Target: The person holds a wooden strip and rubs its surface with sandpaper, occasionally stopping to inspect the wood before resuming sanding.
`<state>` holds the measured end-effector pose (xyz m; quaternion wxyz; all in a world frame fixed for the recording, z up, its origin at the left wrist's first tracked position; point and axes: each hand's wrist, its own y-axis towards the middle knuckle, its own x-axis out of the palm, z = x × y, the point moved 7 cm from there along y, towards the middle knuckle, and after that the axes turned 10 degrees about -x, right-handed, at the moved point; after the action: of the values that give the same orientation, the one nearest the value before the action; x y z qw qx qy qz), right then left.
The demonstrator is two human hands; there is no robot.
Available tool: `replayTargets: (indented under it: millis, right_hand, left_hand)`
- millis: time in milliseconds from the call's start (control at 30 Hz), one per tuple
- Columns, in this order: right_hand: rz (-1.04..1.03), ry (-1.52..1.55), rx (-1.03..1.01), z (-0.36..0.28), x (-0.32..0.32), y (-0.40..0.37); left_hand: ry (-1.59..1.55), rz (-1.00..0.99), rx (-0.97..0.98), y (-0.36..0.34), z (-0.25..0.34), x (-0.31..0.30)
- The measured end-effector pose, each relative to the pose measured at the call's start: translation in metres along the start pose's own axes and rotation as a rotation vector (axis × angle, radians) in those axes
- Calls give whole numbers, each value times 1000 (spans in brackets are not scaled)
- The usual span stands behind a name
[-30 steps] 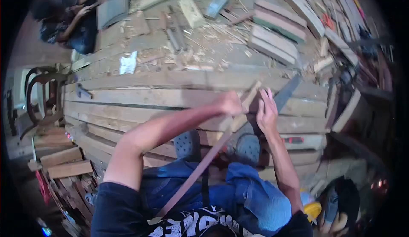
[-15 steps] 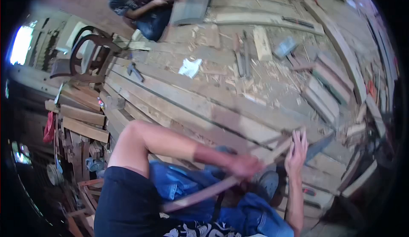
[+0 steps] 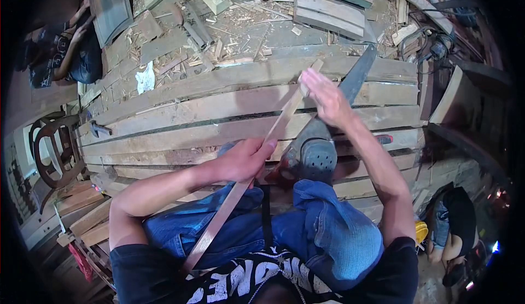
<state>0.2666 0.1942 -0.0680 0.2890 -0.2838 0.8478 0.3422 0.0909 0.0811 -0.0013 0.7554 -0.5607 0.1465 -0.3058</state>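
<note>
A long, thin wooden strip point(image 3: 219, 216) slants from my lap up and to the right over the planks. My left hand point(image 3: 243, 159) is wrapped around it near the middle. Close to its far end, my right hand point(image 3: 328, 96) has its fingers together against the strip's edge; what lies under the fingertips is partly hidden. Beside that hand lies a handsaw, its dark blade point(image 3: 358, 77) on the planks behind my right wrist. My grey clog point(image 3: 318, 156) rests close to the saw, below the right hand.
Long planks point(image 3: 219, 107) form the surface before me. Chisel-like tools point(image 3: 194, 30), a white scrap point(image 3: 145, 78), wood blocks point(image 3: 331, 17) and shavings lie beyond. A hammer point(image 3: 101, 129) is at left. One person point(image 3: 65, 52) handles a board point(image 3: 109, 9); another person point(image 3: 451, 222) is at right.
My view has swung right and down. The strip now points more steeply away from me. My right hand, earlier with fingers spread upright by the strip's end, now has them closed along it.
</note>
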Motion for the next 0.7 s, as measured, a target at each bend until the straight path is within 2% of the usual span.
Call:
replayTargets:
  millis: [67,200,267,333,400,467,533,700]
  right_hand:
    - [4,-86,74,33,2,-4]
    - [72,-48,161,46,10,-11]
    - [124,177,285,52,9,-16]
    - [94,192,309,48,5,-10]
    - [-4,74,383,43,8,-5]
    - [-53,18,365,39,4,-1]
    - [-154,18,220,36,6,1]
    - [-79,56,292,42,7,0]
  left_hand:
    - [-2,-1,-8,-1,2,1]
    - [20,12,7,2,-2,0]
    - [24,17,9,2,0,0]
    - [23,22,4,0,1,0]
    - [28,26,-1,-1,3,-1]
    - [27,20,-6,-1,3,0]
    - [26,16,-8,0,0,-1]
    - [76,25,70,2,3,0]
